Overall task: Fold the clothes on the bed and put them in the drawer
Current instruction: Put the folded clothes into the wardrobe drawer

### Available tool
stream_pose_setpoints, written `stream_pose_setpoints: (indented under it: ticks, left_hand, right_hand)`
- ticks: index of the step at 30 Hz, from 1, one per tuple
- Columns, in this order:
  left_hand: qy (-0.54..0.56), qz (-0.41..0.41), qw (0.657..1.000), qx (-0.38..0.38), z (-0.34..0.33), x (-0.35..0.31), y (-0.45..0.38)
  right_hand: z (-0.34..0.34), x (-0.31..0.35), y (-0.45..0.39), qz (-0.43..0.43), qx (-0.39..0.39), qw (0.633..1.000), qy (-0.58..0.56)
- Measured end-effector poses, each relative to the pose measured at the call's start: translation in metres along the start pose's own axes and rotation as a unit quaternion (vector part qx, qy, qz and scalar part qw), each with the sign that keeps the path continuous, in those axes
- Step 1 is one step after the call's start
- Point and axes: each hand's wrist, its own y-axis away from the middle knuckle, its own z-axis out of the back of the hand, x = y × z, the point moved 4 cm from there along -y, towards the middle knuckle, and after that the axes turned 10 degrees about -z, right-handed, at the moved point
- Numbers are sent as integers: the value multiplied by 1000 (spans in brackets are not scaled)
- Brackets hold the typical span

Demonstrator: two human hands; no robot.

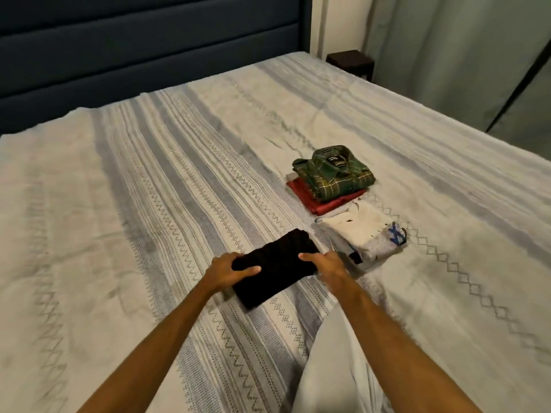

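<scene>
Folded black garment (272,268) on the bed (149,204), just beside the white folded shirt (362,234), left hand (228,271) and right hand (329,265) with fingers clamped on its ends; risk: layers slumping open if lifted unevenly.

Folded garment (274,268) on bed (149,189), shirt stack (334,180) behind-right.

The collar label on the green plaid shirt (335,174) is too blurred to read.
</scene>
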Motion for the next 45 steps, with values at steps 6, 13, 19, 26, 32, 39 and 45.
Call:
stream_pose_setpoints:
  ticks: [6,13,19,26,32,39,45]
  left_hand:
    - [59,15,997,46,-21,-25,-21]
    - [161,-39,980,112,-49,-62,-22]
    - [219,-107,959,145,-71,-162,-21]
    - [154,-231,936,216,-141,-341,-2]
    - [110,-316,905,264,-257,-470,28]
    - [152,-321,849,391,-468,-602,75]
    - [205,-318,781,496,-671,-718,118]
  right_hand:
    - [-28,-40,12,-40,91,961,-259]
    - [-21,-24,38,39,138,929,-341]
    - [53,-1,68,81,114,891,-431]
    - [183,-36,110,133,177,782,-583]
    - [350,-102,158,193,47,753,-628]
    - [616,-204,230,208,-269,768,-543]
    - [826,-305,257,173,-352,767,-508]
